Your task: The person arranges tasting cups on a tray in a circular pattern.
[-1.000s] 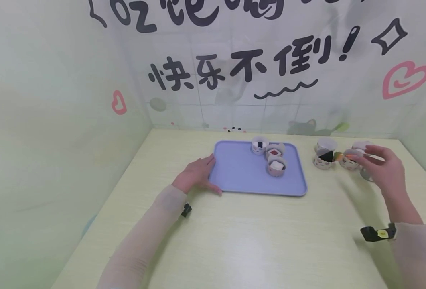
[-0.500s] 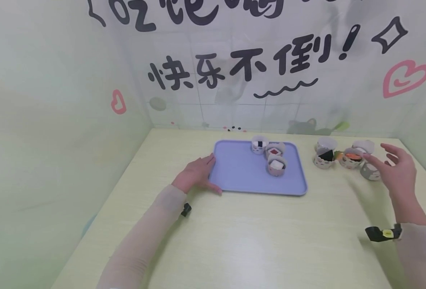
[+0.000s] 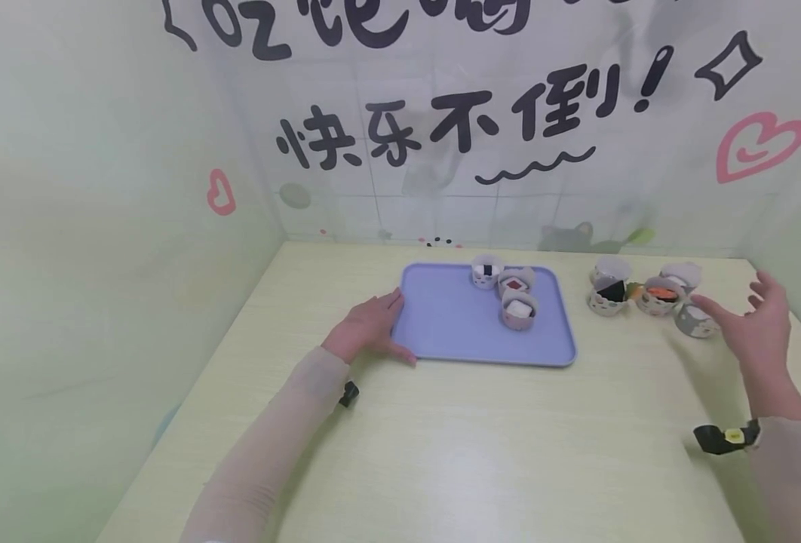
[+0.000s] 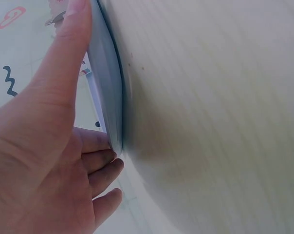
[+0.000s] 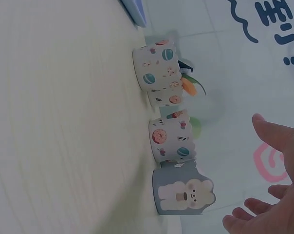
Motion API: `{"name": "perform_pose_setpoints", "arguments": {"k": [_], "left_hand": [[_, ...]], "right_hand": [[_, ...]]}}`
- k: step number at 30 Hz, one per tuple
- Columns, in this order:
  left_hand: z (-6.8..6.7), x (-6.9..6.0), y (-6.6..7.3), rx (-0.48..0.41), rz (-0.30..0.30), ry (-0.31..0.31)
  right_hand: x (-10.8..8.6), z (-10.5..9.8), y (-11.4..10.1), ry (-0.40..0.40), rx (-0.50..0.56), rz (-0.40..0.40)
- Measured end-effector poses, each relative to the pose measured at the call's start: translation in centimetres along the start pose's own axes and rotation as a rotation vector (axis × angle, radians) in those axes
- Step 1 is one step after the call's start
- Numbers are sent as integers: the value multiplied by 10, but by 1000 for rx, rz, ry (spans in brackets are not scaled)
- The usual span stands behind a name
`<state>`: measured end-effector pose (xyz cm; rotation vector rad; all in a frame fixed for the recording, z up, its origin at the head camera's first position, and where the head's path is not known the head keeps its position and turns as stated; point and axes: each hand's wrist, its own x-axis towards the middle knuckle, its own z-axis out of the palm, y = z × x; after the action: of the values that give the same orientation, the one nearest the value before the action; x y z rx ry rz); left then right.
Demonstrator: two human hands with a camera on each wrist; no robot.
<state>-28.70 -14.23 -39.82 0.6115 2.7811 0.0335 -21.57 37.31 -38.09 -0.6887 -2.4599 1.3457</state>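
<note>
The right hand has drawn back to the right: a second ago its fingers were at the paper cup with the orange piece, and now they stand clear of it. That hand is spread wide, thumb well away from the fingers, with nothing visible in it. The nearest thing is the grey paper cup with a bear print, upright on the table and not being held.

With the hand off it, the orange-filled cup stands by itself among its neighbours, which suggests that the handling of that cup is done. Close about it are the cup with the black triangle, a pale cup behind that one, and another cup at the back. Something orange and green shows between them, though whether it sits in a cup is hard to tell.

The left hand has stayed at the blue tray, its fingers extended against the left edge and its thumb by the near corner. Three filled cups stand together towards the tray's right side, as before.
</note>
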Motion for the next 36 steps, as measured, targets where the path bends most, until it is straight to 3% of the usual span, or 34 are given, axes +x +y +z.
{"name": "perform_pose_setpoints", "arguments": {"k": [10, 22, 36], "left_hand": [[3, 4, -3, 6, 0, -2], [3, 4, -3, 12, -2, -5], [4, 5, -3, 13, -5, 1]], "right_hand": [[10, -5, 16, -145, 4, 42], [23, -5, 31, -264, -204, 10], [25, -5, 35, -231, -281, 3]]}}
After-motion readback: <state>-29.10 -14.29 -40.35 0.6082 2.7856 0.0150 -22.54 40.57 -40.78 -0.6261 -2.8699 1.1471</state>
